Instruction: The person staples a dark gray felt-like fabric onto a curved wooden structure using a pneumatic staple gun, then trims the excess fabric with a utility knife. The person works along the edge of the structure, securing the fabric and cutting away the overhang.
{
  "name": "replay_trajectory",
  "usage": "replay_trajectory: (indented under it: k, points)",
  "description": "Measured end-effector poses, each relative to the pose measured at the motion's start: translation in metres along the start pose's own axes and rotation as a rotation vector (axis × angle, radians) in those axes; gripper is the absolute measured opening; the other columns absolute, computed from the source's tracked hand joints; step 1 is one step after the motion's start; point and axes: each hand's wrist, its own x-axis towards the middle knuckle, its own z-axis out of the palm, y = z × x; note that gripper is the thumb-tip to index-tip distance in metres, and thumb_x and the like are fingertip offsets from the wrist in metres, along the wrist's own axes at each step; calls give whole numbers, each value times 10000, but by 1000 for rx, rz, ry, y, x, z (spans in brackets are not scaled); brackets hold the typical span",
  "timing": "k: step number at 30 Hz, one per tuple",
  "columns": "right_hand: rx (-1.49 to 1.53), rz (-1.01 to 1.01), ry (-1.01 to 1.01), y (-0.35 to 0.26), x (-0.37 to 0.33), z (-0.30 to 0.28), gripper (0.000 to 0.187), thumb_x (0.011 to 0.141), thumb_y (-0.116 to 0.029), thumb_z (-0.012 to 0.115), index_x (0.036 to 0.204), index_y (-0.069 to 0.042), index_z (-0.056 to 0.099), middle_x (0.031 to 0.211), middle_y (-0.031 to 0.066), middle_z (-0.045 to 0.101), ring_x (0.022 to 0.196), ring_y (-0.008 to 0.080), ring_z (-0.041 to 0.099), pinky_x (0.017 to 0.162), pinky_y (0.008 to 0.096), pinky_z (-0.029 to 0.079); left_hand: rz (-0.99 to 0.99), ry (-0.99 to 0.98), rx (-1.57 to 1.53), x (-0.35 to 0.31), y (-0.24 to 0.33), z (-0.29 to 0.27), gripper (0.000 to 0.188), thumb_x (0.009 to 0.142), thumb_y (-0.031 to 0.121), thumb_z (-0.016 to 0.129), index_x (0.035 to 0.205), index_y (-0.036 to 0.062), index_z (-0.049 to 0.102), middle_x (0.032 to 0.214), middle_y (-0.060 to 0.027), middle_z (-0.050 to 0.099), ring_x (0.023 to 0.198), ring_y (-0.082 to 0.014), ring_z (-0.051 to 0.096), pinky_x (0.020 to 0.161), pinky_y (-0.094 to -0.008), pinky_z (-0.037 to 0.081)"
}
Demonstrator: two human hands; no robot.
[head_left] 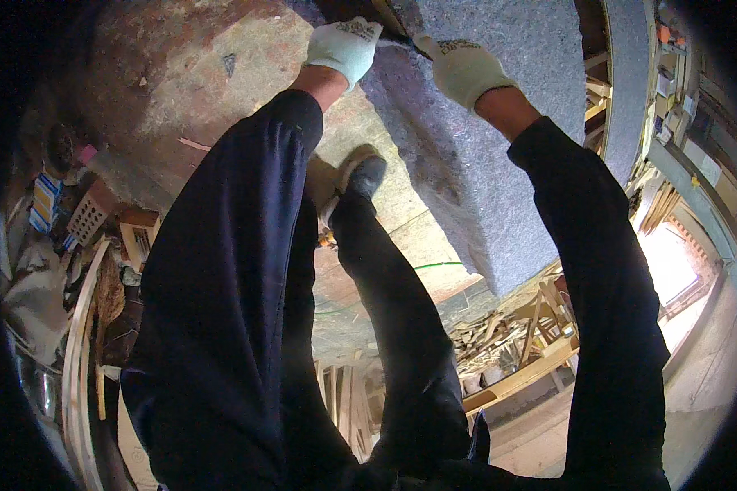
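Grey felt-like fabric (516,188) covers a long raised block in front of me, its left side hanging in uneven folds. At its far end, my left hand (344,49), in a white knit glove, is closed at the fabric's left edge; what its fingers hold is hidden. My right hand (467,72), gloved the same way, is closed above the fabric, its thumb side toward the left hand. A thin dark piece (409,44) runs from the right hand toward the left; its kind is too unclear to name.
My shoe (363,173) stands on the stained floor (180,90) left of the block. A green cord (438,264) lies nearby. Scrap wood (499,340) is piled by the block's near end. Long wooden strips (78,360) and a perforated brick (92,213) are at left.
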Motion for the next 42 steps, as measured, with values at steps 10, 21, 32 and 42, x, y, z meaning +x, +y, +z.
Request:
replay_trajectory:
  k: [10,21,32,42]
  points:
    - [-48,-29,-50,3,-35,32,529,942,-88,449,1462,-185,449,981,183,717,865,367,707,771,473,563,32,-191,27,-16,-20,-2,350,948,172,483,1272,177,617,1259,-123,654,1091,-327,655,899,-445,528]
    - [40,-28,24,21,-93,94,523,918,-89,486,1433,-178,487,924,188,716,800,372,699,739,467,557,49,-113,-85,-44,7,6,338,855,145,581,1191,138,612,1173,-143,643,1033,-352,658,831,-478,535]
    - [115,5,10,18,-104,89,552,917,-62,493,1453,-195,472,945,210,717,794,369,709,736,469,565,74,-158,-97,-54,71,41,162,866,160,567,1010,125,632,1027,-119,677,933,-368,674,739,-497,536]
    - [13,-37,20,27,-122,73,499,974,-135,484,1464,-223,449,832,195,703,712,345,702,680,467,561,-4,-88,-184,-61,116,52,343,933,325,567,1232,161,605,1210,-127,648,985,-344,683,772,-473,552]
